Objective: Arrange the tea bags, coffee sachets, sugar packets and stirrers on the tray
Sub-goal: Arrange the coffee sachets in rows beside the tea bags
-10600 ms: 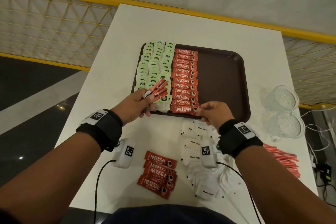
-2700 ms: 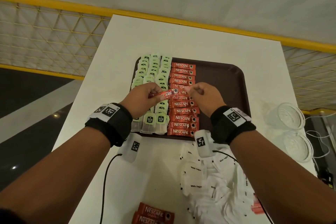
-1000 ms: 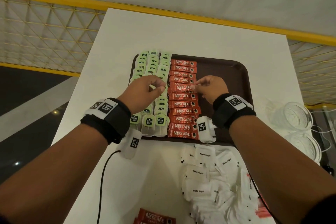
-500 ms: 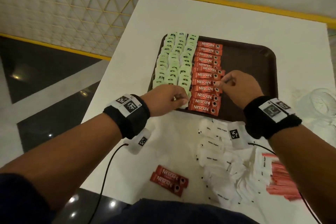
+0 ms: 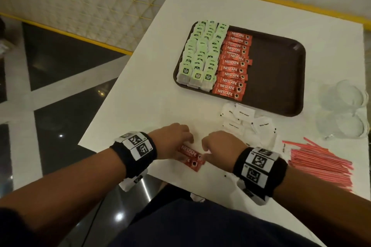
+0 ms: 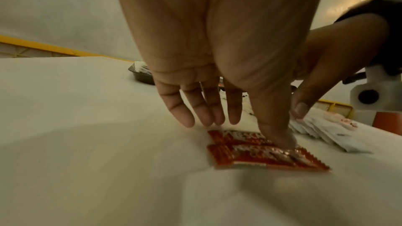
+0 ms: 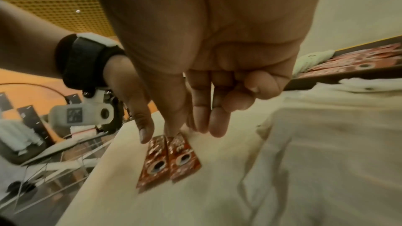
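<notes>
Two loose red coffee sachets [image 5: 190,159] lie side by side near the table's front edge. My left hand [image 5: 189,142] reaches down over them with straight fingers, its thumb [image 6: 279,141] touching the nearer sachet [image 6: 263,158]. My right hand [image 5: 204,146] comes in from the other side, its thumb tip at the sachets' end [image 7: 172,159], fingers loosely bent. The brown tray [image 5: 281,78] holds rows of green tea bags [image 5: 201,56] and a column of coffee sachets [image 5: 233,66]; its right half is bare. White sugar packets [image 5: 247,122] and red stirrers [image 5: 319,160] lie on the table.
Two clear glass cups [image 5: 345,110] stand at the table's right edge beyond the stirrers. The table's front edge runs just below my wrists. A yellow railing with mesh [image 5: 100,6] borders the far and left sides.
Both hands have left the tray's sachet column and come back to the two loose sachets at the front edge. The head view has swung left and down.
</notes>
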Demonstrator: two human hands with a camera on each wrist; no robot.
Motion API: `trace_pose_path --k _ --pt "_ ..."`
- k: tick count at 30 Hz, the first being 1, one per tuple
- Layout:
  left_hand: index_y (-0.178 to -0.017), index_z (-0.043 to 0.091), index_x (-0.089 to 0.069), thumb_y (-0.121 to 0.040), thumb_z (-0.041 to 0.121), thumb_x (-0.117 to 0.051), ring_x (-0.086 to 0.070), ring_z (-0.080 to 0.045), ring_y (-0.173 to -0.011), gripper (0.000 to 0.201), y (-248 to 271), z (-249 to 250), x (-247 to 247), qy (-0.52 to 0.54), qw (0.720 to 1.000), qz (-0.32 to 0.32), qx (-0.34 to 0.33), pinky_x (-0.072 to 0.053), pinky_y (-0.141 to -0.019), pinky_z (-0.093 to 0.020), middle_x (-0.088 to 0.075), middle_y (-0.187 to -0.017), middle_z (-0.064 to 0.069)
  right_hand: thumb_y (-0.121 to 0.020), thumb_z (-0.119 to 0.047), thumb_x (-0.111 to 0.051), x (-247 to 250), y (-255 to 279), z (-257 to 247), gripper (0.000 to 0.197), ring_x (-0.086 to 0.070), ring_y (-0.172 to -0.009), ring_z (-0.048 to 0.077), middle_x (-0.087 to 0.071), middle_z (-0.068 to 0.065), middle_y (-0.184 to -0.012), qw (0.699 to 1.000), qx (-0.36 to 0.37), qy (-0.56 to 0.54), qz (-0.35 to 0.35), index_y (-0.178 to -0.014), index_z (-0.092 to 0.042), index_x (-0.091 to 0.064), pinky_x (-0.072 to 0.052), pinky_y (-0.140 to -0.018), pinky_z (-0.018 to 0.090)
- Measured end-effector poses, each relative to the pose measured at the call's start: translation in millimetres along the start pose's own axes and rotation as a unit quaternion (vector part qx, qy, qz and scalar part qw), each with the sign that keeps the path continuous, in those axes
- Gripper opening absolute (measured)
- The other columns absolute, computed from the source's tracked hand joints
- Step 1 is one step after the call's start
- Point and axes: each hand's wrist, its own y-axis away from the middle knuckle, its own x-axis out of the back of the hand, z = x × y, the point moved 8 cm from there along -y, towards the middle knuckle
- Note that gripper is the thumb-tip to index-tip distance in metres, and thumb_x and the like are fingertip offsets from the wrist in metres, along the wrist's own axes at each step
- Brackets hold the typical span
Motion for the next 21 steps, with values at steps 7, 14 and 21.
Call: trace_pose_path --k 7,14,21 --pt "-0.12 0.024 -0.054 -0.078 0.041 -0.077 -0.048 -0.019 -0.104 0.05 5.9 -3.7 -3.8 -0.044 0.998 0.042 0.034 -0.044 -0.083 -0.032 -0.051 -0.117 0.002 -0.093 -0.018 -0.053 -10.7 -9.8 -22.2 0.011 -0.06 -0.095 0.028 -0.061 0.009 -0.101 0.998 -0.008 0.066 -0.01 -0.1 -0.012 -0.059 -0.046 -0.073 0.035" --pt "-0.118 0.015 -0.053 -0.078 0.028 -0.08 -0.056 -0.02 -0.095 0.05 6.3 -13.2 -6.2 0.034 0.996 0.041 0.074 -0.041 -0.076 -0.026 -0.05 -0.114 0.0 -0.096 -0.013 -0.049 -12.9 -18.1 -20.2 0.014 -0.051 -0.079 0.021 -0.056 0.006 -0.089 0.997 -0.02 0.044 -0.061 -0.101 -0.008 -0.061 -0.038 -0.07 0.029" --pt "-0.1 0.015 -0.057 -0.083 0.031 -0.074 -0.056 -0.017 -0.074 0.029 4.5 -21.8 19.7 0.067 0.991 0.058 0.1 -0.043 -0.069 -0.029 -0.063 -0.081 0.003 -0.094 -0.019 -0.057 38.7 -5.8 15.4 0.007 -0.06 -0.087 0.023 -0.064 0.005 -0.094 0.992 -0.064 -0.093 0.059 -0.097 -0.013 -0.06 -0.04 -0.069 0.028"
